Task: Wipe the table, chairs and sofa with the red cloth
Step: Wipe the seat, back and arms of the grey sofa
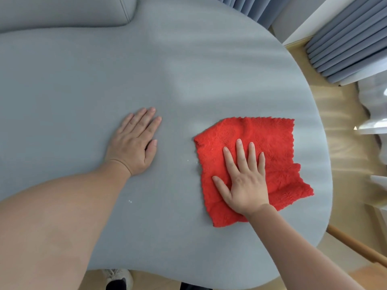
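Presently, the red cloth (261,139) is pressed flat on the grey worktop (125,70), near its right edge, under the spread fingers of the right hand (245,185). The left hand (132,143) is laid flat on the bare surface, fingers together. As the cloth is pressed rather than gripped, it may be bunched up, or slid from under the palm and over the edge.

The right grip (245,181) lies flat, fingers spread, on the red cloth (261,135), spread near the rounded right edge of the grey bench (83,80). The left grip (134,143) rests palm-down on the bench, apart from the cloth. Blue-grey curtains (345,38) hang at upper right.
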Demonstrator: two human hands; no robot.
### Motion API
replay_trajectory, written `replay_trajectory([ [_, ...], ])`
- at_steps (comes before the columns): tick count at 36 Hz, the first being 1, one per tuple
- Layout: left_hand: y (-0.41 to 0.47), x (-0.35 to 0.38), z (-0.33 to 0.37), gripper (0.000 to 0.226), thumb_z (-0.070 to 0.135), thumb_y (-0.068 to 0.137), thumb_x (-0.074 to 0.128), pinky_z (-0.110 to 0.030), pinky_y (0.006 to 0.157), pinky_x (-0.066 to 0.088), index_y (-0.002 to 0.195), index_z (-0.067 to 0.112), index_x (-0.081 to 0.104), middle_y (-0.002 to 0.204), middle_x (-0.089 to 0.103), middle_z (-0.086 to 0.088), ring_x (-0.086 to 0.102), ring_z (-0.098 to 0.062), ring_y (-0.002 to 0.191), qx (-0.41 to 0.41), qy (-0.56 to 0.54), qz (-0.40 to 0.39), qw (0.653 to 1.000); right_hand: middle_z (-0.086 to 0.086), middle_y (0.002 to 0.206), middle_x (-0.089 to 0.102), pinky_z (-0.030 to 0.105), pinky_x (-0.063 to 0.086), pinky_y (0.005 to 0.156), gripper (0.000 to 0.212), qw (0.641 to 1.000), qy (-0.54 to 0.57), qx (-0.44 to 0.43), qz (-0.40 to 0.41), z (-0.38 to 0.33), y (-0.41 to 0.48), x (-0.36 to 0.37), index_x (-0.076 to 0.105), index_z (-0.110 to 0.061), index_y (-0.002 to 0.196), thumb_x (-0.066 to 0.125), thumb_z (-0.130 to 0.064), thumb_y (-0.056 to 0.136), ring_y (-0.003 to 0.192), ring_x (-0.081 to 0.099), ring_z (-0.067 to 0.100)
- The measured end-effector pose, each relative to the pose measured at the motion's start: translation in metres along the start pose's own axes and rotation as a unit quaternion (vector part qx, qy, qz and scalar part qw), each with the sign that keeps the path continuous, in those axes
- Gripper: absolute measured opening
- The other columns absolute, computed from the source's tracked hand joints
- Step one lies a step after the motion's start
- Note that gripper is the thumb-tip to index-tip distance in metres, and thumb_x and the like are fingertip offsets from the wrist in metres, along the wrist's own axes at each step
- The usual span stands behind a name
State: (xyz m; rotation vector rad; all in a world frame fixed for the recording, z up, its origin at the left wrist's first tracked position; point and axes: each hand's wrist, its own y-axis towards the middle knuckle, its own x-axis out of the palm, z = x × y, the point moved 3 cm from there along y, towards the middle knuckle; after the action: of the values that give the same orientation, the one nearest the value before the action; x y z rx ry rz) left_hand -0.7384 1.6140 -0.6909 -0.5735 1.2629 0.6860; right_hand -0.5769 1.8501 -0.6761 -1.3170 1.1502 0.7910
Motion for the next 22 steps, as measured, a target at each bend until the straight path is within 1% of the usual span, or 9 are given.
replay_trajectory([
  [5, 0.000, 0.000, 0.000, 0.055, 0.028, 0.091, 0.033, -0.039, 0.116, 0.014, 0.139, 0.004, 0.043, 0.148, 0.038, -0.015, 0.030, -0.029, 0.137, -0.003, 0.004, -0.005, 1.000, 0.010, 0.160, 0.016, 0.059, 0.011, 0.115, 0.069, 1.000, 0.004, -0.004, 0.015, 0.003, 0.019, -0.006, 0.026, -0.023, 0.151, 0.034, -0.058, 0.092, 0.146, 0.010, 0.039],
  [13, -0.001, 0.000, 0.000, 0.054, 0.028, 0.091, 0.033, -0.040, 0.116, 0.016, 0.140, 0.005, 0.042, 0.148, 0.037, -0.014, 0.030, -0.029, 0.137, -0.007, 0.005, -0.005, 1.000, 0.009, 0.160, 0.018, 0.059, 0.014, 0.113, 0.071, 0.999, 0.003, 0.002, 0.043, 0.014, 0.072, -0.020, 0.027, -0.022, 0.151, 0.032, -0.059, 0.091, 0.145, 0.014, 0.039],
  [17, -0.001, 0.001, -0.001, 0.054, 0.027, 0.092, 0.033, -0.039, 0.117, 0.014, 0.140, 0.005, 0.041, 0.148, 0.037, -0.014, 0.029, -0.029, 0.138, -0.006, 0.004, -0.006, 1.000, 0.009, 0.160, 0.016, 0.058, 0.012, 0.114, 0.070, 0.998, 0.007, 0.009, 0.060, 0.020, 0.109, -0.033, 0.025, -0.021, 0.152, 0.030, -0.057, 0.092, 0.146, 0.012, 0.038],
  [22, -0.001, 0.002, -0.001, 0.055, 0.028, 0.091, 0.033, -0.040, 0.116, 0.016, 0.141, 0.006, 0.039, 0.149, 0.036, -0.013, 0.029, -0.028, 0.138, -0.004, 0.003, -0.003, 1.000, 0.008, 0.161, 0.012, 0.057, 0.009, 0.116, 0.068, 0.996, 0.002, 0.038, 0.080, 0.031, 0.170, -0.054, 0.021, -0.021, 0.153, 0.026, -0.055, 0.094, 0.147, 0.009, 0.036],
])
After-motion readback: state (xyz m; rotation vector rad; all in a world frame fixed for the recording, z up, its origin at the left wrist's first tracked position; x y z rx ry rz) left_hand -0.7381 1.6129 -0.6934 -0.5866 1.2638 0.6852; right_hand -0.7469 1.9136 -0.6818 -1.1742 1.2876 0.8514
